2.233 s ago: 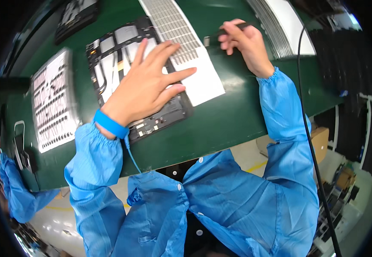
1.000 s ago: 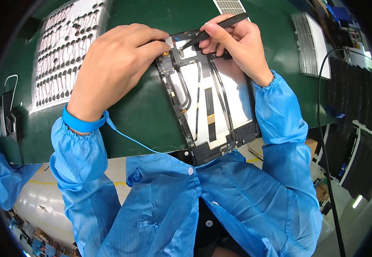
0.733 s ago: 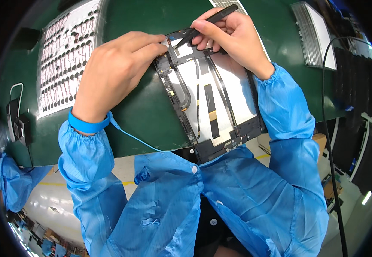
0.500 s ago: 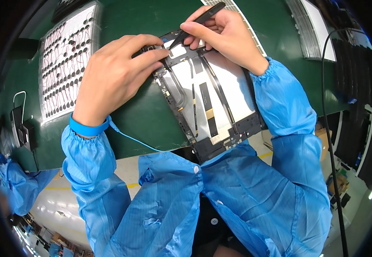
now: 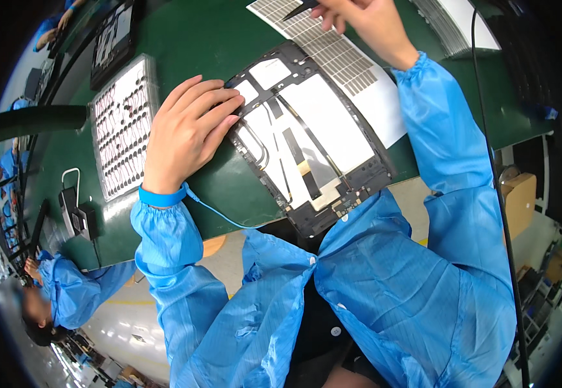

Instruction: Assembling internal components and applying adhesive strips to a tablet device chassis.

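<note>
An opened tablet [image 5: 323, 110] with a black frame, silvery inner panels and dark flex cables lies tilted on the green table. My left hand [image 5: 187, 132], with a blue wrist strap, rests at its upper left edge, fingers stretched and slightly apart, fingertips touching the frame. At the top, my right hand [image 5: 365, 22] is closed on black tweezers [image 5: 302, 9], partly cut off by the picture's edge. Their tip is over a white sheet [image 5: 384, 107] with rows of small grey rectangular pieces. That sheet lies right of the tablet, partly behind it.
Left on the table [image 5: 210, 204], a clear tray [image 5: 103, 171] holds rows of small black round parts with wires. Another opened device [image 5: 113, 42] lies beyond it. A stack of trays [image 5: 452, 29] stands at far right. A black cable [image 5: 497, 174] hangs along the right; a co-worker [image 5: 74, 291] sits at left.
My right hand has moved the tweezers up, away from the tablet to the sheet. My left fingers, earlier pinched together at the tablet's top edge, now lie spread against it. The view has shifted.
</note>
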A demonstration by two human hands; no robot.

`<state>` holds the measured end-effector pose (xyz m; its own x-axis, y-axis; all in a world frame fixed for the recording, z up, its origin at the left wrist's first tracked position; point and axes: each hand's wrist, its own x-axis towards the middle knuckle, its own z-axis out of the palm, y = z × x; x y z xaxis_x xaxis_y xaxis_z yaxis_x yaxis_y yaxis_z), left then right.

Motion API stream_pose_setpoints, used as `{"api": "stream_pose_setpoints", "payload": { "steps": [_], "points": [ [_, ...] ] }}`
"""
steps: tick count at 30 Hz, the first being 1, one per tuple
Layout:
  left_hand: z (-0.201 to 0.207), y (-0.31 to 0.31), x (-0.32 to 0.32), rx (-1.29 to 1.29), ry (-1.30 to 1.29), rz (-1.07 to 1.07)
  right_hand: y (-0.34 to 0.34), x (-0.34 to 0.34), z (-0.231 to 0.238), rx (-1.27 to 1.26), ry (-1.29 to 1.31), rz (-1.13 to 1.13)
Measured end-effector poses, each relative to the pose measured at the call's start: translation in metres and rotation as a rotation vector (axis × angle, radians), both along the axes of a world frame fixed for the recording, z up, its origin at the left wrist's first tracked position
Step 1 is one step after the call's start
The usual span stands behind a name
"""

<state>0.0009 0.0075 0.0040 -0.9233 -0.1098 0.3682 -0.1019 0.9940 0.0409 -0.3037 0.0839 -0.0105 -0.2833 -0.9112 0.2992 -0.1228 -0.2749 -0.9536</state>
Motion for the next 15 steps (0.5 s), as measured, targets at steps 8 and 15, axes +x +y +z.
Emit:
{"api": "stream_pose_setpoints", "payload": {
  "steps": [8,15],
  "points": [
    [-0.011,0.073,-0.091,0.361,-0.063,-0.104,0.051,-0.086,-0.029,0.306,0.049,0.07],
    [-0.028,0.084,-0.118,0.177,-0.157,-0.056,0.078,-0.096,-0.035,0.315,0.299,0.2]
  ]
}}
